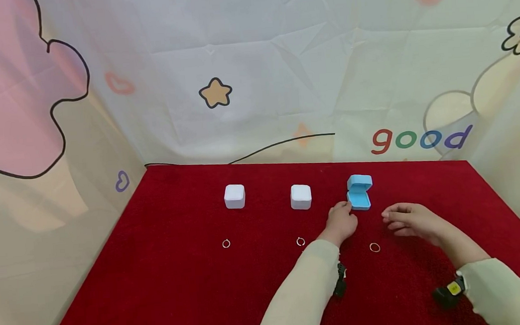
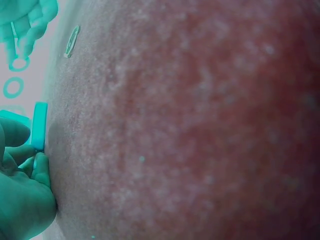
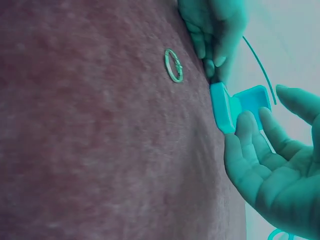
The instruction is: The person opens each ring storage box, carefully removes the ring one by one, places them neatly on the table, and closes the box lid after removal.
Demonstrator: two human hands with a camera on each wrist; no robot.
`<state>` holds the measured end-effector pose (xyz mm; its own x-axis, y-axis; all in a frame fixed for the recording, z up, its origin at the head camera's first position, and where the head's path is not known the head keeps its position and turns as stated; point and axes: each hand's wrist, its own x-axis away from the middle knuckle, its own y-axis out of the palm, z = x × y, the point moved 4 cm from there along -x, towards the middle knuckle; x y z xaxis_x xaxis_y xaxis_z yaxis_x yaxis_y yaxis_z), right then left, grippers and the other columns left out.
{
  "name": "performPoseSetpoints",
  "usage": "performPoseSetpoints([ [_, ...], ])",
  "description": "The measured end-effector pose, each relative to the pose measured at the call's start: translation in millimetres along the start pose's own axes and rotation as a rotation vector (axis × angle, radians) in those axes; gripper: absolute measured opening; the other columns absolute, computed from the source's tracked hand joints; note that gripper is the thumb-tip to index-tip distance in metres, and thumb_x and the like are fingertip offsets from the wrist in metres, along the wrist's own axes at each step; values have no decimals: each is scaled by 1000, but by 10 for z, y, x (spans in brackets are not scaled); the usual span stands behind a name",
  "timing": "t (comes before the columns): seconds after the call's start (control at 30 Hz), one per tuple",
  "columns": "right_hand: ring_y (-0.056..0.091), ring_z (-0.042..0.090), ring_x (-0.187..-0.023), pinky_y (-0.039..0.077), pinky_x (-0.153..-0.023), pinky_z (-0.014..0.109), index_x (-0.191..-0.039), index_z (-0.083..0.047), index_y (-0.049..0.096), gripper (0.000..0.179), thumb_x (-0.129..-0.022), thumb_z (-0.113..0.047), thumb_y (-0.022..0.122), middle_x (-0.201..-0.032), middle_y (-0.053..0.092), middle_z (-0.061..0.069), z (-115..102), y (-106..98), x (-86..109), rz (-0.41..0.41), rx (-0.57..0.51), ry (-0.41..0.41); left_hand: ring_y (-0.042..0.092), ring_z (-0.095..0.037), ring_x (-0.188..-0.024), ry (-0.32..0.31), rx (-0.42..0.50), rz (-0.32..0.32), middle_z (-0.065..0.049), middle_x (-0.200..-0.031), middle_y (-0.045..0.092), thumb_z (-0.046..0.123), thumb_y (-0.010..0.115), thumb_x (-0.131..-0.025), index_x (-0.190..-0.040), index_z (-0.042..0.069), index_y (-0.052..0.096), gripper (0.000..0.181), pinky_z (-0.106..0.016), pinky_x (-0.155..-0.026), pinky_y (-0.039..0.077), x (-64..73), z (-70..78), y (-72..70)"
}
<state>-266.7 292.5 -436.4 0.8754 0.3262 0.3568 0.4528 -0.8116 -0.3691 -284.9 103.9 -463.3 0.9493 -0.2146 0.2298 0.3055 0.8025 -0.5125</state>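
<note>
A light-blue ring box (image 1: 359, 201) stands on the red cloth with its lid raised. My left hand (image 1: 342, 222) grips it at the front left corner, and in the left wrist view my thumb and fingers lie around the edge of the box (image 2: 39, 126). To the right of the box, my right hand (image 1: 411, 221) hovers with loosely bent fingers and nothing between them. In the right wrist view the fingers of that hand (image 3: 280, 175) overlap the open box. A thin ring (image 1: 374, 247) lies on the cloth between my two hands, nearer to me than the box.
Two closed white ring boxes (image 1: 234, 196), (image 1: 300, 197) stand in a row to the left. In front of them lie two more rings (image 1: 226, 243), (image 1: 301, 241). A printed curtain (image 1: 256, 102) hangs behind the red cloth (image 1: 169, 289) and at its sides.
</note>
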Motion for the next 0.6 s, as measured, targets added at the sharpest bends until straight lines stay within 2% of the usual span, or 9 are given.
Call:
performPoseSetpoints([
  [0.2, 64, -3, -98, 59, -87, 21, -150, 11, 34, 64, -108, -36, 48, -117, 66, -11, -55, -84, -92, 107, -28, -16, 40, -21, -147, 0, -2, 0, 1, -159, 45, 15, 47, -106, -154, 10, 47, 48, -28, -117, 42, -9, -6, 13],
  [0.4, 62, -8, -98, 58, -87, 19, -155, 7, 27, 71, -108, -42, 46, -112, 60, -24, -89, -143, -190, 161, -56, -29, 40, -21, -147, -4, -7, 1, 1, -159, 46, 15, 47, -106, -154, 10, 47, 48, -28, -117, 43, -20, -13, 22],
  [0.43, 61, -8, -99, 58, -88, 19, -156, 7, 26, 72, -108, -43, 45, -115, 61, -22, -95, -152, -206, 164, -55, -32, 40, -21, -146, -2, -8, 2, 1, -159, 46, 15, 47, -106, -154, 10, 47, 48, -28, -117, 43, -20, -12, 20],
  [0.53, 59, -8, -102, 57, -89, 18, -159, 5, 22, 74, -109, -45, 41, -136, 62, 7, -123, -165, -253, 167, -43, -36, 40, -21, -147, -4, 0, 3, 1, -159, 45, 15, 47, -106, -154, 10, 47, 48, -28, -116, 44, -19, -16, 20],
  [0.6, 58, -1, -111, 56, -91, 17, -161, 4, 19, 75, -109, -47, 39, -154, 45, 26, -140, -168, -286, 158, -25, -33, 40, -21, -146, -5, 5, 4, 1, -159, 45, 15, 48, -106, -154, 10, 47, 48, -28, -116, 44, -17, -16, 20],
])
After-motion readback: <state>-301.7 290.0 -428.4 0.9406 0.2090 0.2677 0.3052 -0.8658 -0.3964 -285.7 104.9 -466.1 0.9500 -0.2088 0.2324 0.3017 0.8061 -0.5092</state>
